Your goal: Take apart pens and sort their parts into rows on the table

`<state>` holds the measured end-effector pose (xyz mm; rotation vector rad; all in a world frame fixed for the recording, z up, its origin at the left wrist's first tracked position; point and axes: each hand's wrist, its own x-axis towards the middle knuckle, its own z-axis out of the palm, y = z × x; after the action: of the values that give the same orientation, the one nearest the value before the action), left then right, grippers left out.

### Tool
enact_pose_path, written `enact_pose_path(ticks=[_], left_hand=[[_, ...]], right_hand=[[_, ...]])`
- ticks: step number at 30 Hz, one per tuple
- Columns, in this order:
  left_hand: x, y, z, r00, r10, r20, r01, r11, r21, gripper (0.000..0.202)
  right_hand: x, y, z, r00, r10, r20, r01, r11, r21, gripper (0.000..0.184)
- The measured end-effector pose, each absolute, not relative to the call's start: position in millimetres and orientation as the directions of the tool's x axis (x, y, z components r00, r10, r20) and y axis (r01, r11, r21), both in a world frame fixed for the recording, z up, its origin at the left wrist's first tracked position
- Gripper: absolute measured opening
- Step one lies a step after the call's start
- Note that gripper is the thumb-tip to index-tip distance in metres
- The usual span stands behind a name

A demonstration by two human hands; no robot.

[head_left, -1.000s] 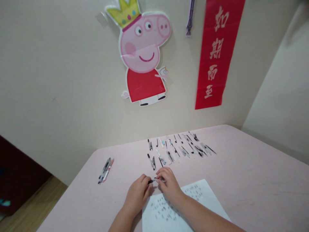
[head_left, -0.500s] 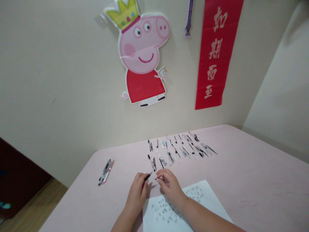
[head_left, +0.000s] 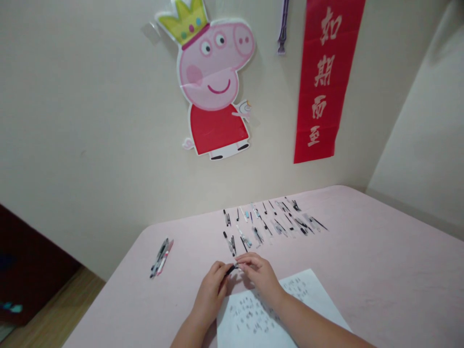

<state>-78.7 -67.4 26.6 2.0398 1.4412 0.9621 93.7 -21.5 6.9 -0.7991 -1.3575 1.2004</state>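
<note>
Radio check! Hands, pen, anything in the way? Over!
Left hand holding black pen. Right hand at pen's end, grip unclear. Paper under right forearm, not blocking pen.

The left hand (head_left: pixel 211 290) partly hides the black pen (head_left: pixel 231 269).

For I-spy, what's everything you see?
Peppa Pig cutout: 1, pink, red, wall
Banner: 1, red, wall
Cord: 1, purple, wall
Tape: 1, clear, wall
Walls: 2, pale, background
Table: 1, pink, front
Pens: several, grey, black, pink, table left
Pen pieces: many, black, clear, blue, table back
Written sheet: 1, white, table front
Floor: 1, brown, left
Panel: 1, maroon, left
Blurry thing: 1, teal, left
Held pen piece: 1, black, between hands
Left hand: 1, holding it
Right hand: 1, fingers at its tip
</note>
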Motion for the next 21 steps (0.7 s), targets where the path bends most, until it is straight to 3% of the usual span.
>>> enact_pose_path(ticks=[4,13,18,21], left_hand=[[-81.8,-65.5,26.1,0.169,0.952,0.256,0.654,-0.303,0.693,0.032],[-95.9,-62.1,23.3,0.038,0.966,0.258,0.710,-0.207,0.673,0.029],[-96.4,-57.2,17.9,-0.133,0.941,0.311,0.573,-0.183,0.799,0.025],[-87.9,-55.7,12.8,-0.287,0.947,0.145,0.308,-0.053,0.950,0.034]], right_hand=[[98.9,-13.4,7.4,-0.067,0.993,0.099,-0.183,0.085,-0.979,0.026],[127.3,10.2,16.9,0.238,0.966,-0.101,-0.256,-0.038,-0.966,0.043],[123.4,8.0,20.3,0.134,0.982,-0.131,-0.279,-0.089,-0.956,0.039],[110.8,1.2,19.8,-0.043,0.993,-0.107,-0.290,-0.115,-0.950,0.035]])
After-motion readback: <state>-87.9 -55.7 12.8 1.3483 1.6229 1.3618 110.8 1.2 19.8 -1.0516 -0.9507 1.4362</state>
